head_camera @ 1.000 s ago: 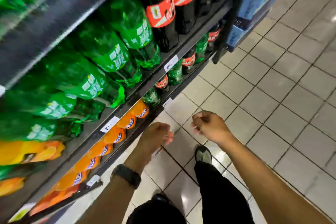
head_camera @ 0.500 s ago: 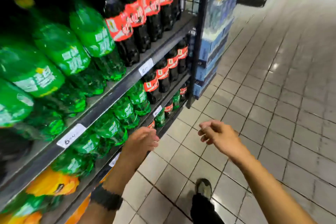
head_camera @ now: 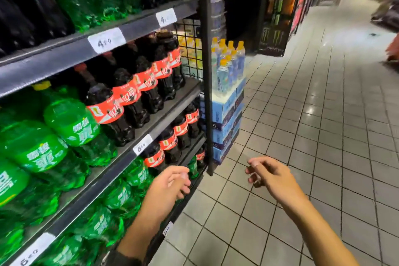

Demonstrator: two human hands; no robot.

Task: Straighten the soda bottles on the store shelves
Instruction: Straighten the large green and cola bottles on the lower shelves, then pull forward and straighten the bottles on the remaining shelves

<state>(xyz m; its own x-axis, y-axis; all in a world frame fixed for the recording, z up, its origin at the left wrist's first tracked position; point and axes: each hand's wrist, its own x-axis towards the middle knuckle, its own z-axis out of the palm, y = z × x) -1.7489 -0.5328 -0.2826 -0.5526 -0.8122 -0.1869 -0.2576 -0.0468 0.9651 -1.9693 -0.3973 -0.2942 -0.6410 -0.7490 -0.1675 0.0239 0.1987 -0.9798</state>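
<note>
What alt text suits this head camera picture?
A person's left hand and right hand hover empty, fingers loosely curled, beside store shelves of green soda bottles and dark red-labelled bottles. Water bottles on stacked blue boxes stand at the shelf end.

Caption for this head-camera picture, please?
Empty left hand and right hand hover near dark red-labelled plastic soda bottles on grey metal shelves.

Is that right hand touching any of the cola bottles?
Apart. The head view shows the right hand out in the aisle, bare floor tiles lying between it and the cola bottles.
</note>
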